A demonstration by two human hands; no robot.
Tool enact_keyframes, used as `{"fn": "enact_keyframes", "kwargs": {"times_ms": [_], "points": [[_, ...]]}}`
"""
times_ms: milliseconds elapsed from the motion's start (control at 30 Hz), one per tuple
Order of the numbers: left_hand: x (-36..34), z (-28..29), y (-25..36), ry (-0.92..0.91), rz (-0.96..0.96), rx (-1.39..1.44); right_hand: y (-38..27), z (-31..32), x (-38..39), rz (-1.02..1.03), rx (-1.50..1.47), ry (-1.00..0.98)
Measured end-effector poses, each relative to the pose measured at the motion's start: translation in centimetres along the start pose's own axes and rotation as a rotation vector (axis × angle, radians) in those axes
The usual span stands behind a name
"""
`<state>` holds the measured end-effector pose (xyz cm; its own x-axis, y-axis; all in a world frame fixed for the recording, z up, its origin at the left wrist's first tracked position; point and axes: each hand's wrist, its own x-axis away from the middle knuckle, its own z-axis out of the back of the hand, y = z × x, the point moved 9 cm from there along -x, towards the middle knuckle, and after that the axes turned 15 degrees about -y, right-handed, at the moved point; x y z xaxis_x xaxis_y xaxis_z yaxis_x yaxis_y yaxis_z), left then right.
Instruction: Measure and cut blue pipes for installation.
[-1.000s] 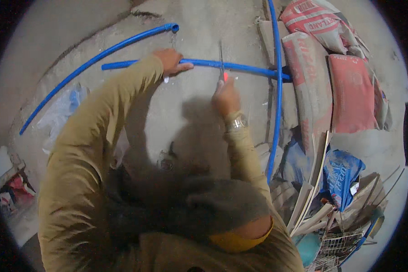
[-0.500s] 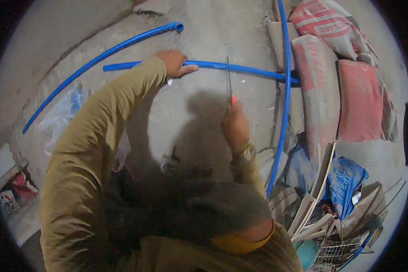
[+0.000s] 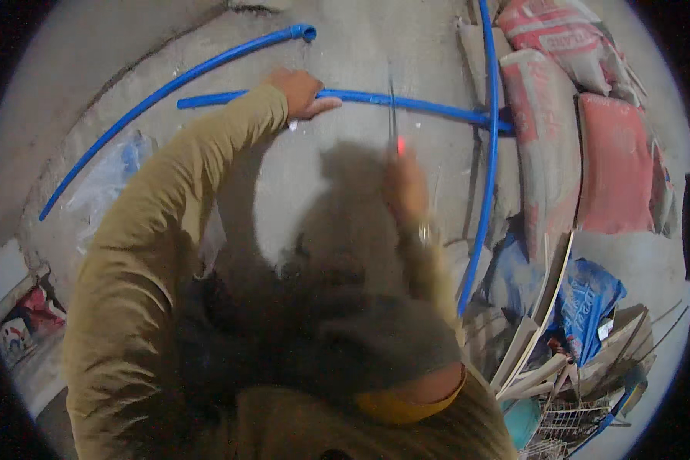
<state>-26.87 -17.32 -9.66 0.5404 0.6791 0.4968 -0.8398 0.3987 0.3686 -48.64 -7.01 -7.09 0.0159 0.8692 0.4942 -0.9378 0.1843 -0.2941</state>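
A straight blue plastic pipe (image 3: 433, 106) lies crosswise on the concrete floor. My left hand (image 3: 297, 93) is wrapped over it left of the middle, with the thumb along its near side. In my right hand (image 3: 407, 185), blurred by motion, is a saw with a red handle (image 3: 400, 146). Its thin blade (image 3: 393, 119), seen nearly edge-on, lies across the pipe to the right of my left hand. How deep the blade sits in the pipe cannot be made out.
Another blue pipe (image 3: 165, 102) with a flared end lies at the left. A long blue pipe (image 3: 491, 161) crosses over the held pipe's right end. Stacked bags (image 3: 617, 165), wood strips (image 3: 540, 307), a blue bag (image 3: 588, 307) and a wire rack (image 3: 575, 418) line the right side.
My right hand has moved slightly forward and right with the saw, the blade now reaching farther past the pipe. My left hand keeps its hold. The whole view has shifted a little.
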Motion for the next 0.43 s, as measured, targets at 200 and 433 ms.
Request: {"fn": "enact_keyframes", "kwargs": {"times_ms": [200, 433], "points": [[-1.0, 0.8, 0.4, 0.083, -0.06, 0.028, 0.4, 0.4, -1.2, -0.014, 0.015, 0.043], [-1.2, -0.5, -1.7, 0.048, -0.003, 0.037, 0.9, -1.9, 4.8, 0.05, -0.1, -0.001]]}}
